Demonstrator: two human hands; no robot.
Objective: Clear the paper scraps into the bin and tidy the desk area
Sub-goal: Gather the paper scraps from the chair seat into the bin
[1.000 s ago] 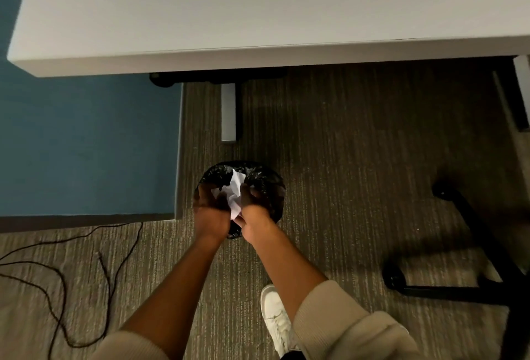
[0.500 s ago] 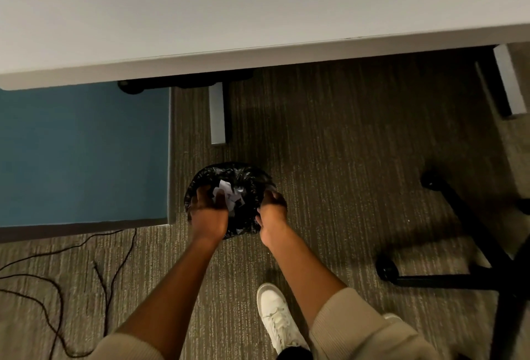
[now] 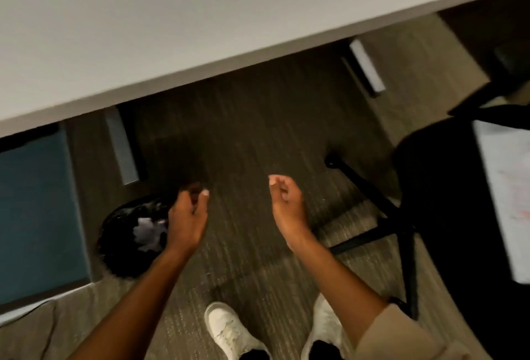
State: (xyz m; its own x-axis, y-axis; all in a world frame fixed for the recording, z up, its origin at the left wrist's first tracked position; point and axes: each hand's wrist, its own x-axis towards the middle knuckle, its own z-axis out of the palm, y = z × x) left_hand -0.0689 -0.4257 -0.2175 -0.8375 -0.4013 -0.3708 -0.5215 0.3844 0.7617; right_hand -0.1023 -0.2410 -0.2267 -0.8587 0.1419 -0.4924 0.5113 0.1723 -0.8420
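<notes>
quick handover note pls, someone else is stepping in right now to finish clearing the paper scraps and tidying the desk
Left hand: empty, fingers loosely curled, above the right edge of the bin.
Right hand: empty, loosely curled, over bare carpet, apart from the bin.
Paper scraps: a crumpled pale wad lies inside the black-lined bin, which stands on the floor under the left end of the desk.
Done: those scraps are binned; the visible desk top shows no scraps.
Left: a sheet of paper sits at the right edge of view by the black chair; the picture is too blurred to tell what it rests on or whether it is scrap. Check it, then tidy the chair.
</notes>
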